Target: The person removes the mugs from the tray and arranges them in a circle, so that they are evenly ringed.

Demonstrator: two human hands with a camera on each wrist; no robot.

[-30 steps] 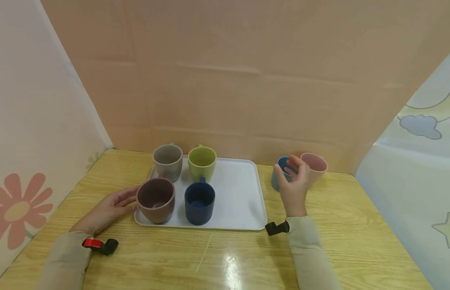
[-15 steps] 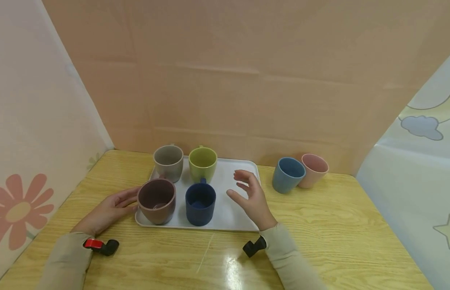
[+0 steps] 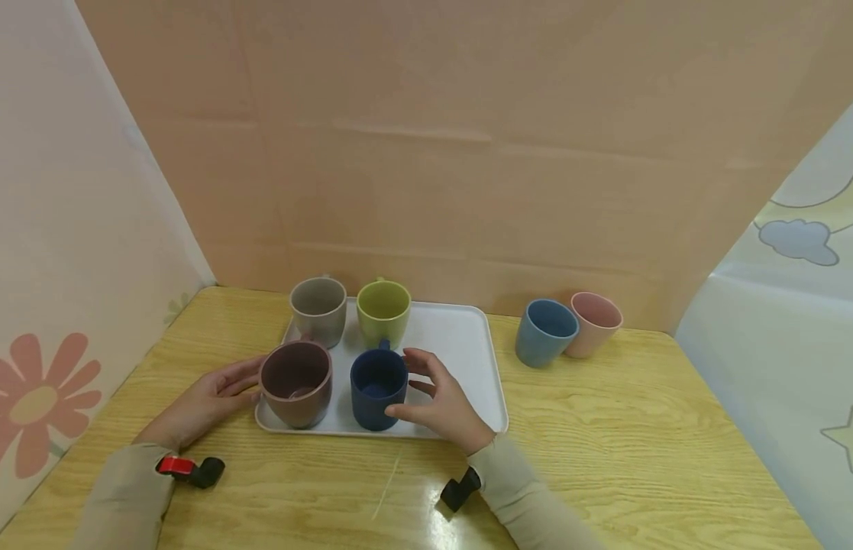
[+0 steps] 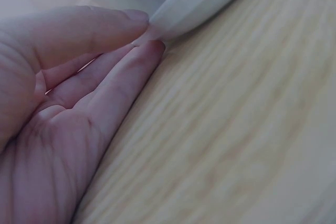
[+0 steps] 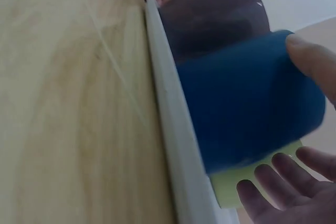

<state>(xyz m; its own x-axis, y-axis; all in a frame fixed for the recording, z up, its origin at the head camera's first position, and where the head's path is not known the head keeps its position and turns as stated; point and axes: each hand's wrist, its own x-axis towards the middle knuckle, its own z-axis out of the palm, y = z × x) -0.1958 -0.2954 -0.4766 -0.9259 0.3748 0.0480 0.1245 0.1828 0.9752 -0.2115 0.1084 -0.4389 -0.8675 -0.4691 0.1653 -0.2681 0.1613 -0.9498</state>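
Note:
My left hand (image 3: pixel 208 397) stays at the left end of the white tray (image 3: pixel 460 367), beside a mauve mug (image 3: pixel 297 401). In the left wrist view its thumb and a fingertip meet at the tray's rim (image 4: pixel 184 11). My right hand (image 3: pixel 443 405) is at the right side of a navy mug (image 3: pixel 378 401), thumb over its front and the other fingers spread behind. From the right wrist, the thumb overlaps the mug's rim, while the other fingers (image 5: pixel 291 179) show loosely bent below it. The navy mug stands upright on the tray, handle pointing back.
Behind, a grey mug (image 3: pixel 319 313) and a yellow-green mug (image 3: pixel 383 317) stand on the tray. Right of the tray, a light blue cup (image 3: pixel 539 340) and a pink cup (image 3: pixel 591 332) stand close together on the wooden table (image 3: pixel 605 443). A wall rises at the back.
My right hand has left the light blue cup and moved left across the tray to the navy mug. My left hand and the mugs have kept their places.

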